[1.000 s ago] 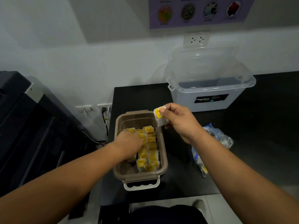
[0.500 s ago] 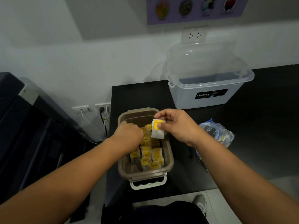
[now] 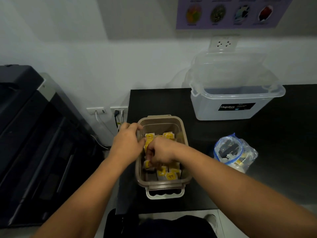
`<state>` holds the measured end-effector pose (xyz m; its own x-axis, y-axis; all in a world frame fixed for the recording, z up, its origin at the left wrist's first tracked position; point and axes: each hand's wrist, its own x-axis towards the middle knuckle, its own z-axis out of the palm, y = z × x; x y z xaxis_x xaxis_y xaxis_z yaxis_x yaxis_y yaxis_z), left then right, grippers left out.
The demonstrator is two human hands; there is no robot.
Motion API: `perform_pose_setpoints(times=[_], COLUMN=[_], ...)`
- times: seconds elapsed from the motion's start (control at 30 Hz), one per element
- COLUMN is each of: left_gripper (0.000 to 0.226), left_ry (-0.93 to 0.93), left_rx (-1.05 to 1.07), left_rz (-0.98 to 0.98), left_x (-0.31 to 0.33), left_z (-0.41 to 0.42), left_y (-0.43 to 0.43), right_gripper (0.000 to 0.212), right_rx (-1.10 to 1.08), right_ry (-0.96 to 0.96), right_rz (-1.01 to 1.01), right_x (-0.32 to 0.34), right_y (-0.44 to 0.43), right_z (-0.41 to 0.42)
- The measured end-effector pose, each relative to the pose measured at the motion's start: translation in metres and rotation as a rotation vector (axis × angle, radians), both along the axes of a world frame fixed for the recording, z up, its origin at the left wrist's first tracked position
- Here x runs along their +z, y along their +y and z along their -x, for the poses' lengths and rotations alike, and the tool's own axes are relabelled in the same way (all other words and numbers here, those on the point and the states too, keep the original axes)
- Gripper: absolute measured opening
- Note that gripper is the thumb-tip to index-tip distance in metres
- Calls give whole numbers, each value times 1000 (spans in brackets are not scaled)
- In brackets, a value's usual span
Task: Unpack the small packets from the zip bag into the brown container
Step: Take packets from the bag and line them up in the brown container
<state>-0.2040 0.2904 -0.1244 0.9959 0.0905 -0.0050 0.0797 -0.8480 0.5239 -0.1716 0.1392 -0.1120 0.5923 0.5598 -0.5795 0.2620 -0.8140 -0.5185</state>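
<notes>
Packets [image 3: 169, 175] in brown container [image 3: 161, 186], prob. upright.

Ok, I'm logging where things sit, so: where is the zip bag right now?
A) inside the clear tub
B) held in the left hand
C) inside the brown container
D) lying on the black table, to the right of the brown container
D: the zip bag lies on the black table, to the right of the brown container and apart from it.

Left grip [image 3: 127, 143] and right grip [image 3: 160, 152] dig among yellow packets [image 3: 169, 176] inside the brown container [image 3: 183, 134], zip bag [image 3: 229, 149] nearby.
</notes>
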Motion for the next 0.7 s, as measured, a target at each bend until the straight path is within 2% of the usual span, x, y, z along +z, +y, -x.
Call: perform_pose_setpoints(times=[0.17,0.37,0.53,0.6,0.7], left_gripper=[40,40,42,42,43], left_ry=[-34,-31,-21,-13,2], left_rx=[54,76,72,73,73], left_rz=[45,68,96,105,122], left_x=[-6,-9,-11,-12,-12], left_z=[2,3,4,4,4], left_y=[-2,-1,0,0,1], right_gripper=[22,35,35,51,95], right_rx=[77,100,150,191,267], right_ry=[-113,-263,-378,-450,-542], right_rz=[221,321,332,349,456], right_x=[-21,-29,-36,-40,-48], right_y=[20,31,28,27,29], right_z=[2,7,10,12,13])
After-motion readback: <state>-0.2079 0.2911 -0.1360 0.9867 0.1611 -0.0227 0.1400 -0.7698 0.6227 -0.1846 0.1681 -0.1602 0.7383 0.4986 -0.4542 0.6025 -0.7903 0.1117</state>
